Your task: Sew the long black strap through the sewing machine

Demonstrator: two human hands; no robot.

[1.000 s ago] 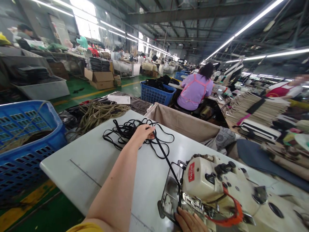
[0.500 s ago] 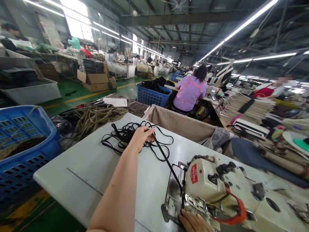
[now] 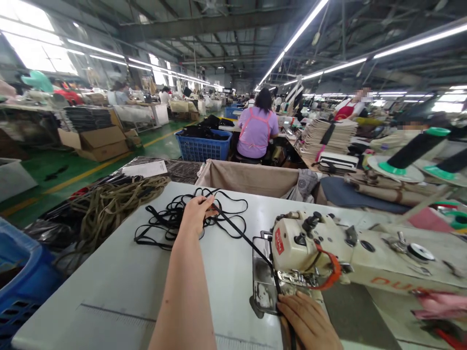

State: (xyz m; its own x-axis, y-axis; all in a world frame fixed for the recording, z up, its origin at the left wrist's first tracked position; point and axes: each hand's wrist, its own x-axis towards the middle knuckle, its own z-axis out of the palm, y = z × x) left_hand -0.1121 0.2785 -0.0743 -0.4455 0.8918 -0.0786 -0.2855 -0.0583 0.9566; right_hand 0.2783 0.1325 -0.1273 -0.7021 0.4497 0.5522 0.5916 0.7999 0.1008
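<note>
Left hand (image 3: 195,216) was clenched on a black strap (image 3: 241,234) mid-table (image 3: 109,301), right hand (image 3: 306,321) pinching it right at the sewing machine's (image 3: 306,248) front edge.

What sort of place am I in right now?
Most likely a textile sewing factory: an industrial sewing machine on a white worktable, long rows of workbenches, and a blue crate of black material.

White sewing table (image 3: 109,301), tangled black strap (image 3: 160,226) lying on it, cream industrial sewing machine (image 3: 306,243) at right
</note>
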